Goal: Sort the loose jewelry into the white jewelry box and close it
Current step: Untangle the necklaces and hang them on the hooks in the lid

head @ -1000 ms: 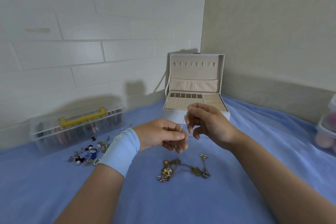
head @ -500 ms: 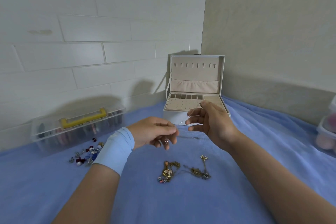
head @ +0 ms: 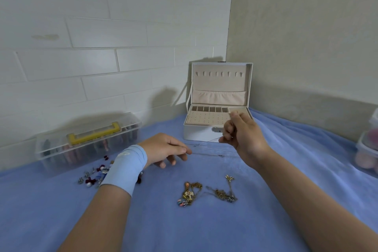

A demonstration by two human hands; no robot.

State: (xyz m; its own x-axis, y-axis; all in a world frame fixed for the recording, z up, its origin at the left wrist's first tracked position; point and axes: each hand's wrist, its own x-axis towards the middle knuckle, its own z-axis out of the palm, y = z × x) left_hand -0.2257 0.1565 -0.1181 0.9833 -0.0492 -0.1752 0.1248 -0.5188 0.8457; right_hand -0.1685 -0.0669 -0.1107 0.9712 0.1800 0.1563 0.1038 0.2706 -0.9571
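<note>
Item 1: white jewelry box (head: 201, 133), set in the wall corner on a blue cloth (head: 204, 225). Its lid (head: 222, 82) stands upright and open, and the beige tray compartments are exposed.

Item 2: thin silver chain (head: 206, 142), stretched in the air just in front of the box, between the two hands.

Item 3: right hand (head: 242, 132), directly before the box front. The fingers are curled and pinch one end of the chain.

Item 4: left hand (head: 163, 149), in front and left of the box. Thumb and forefinger pinch the other end, the remaining fingers loosely bent. A pale blue wristband (head: 124, 168) is on the wrist.

Item 5: tangled gold necklaces (head: 191, 193), on the cloth nearer the person than the box.

Item 6: small earrings pile (head: 93, 177), well left of the box.

Item 7: clear plastic case (head: 88, 145) with a yellow handle, left of the box along the brick wall.
</note>
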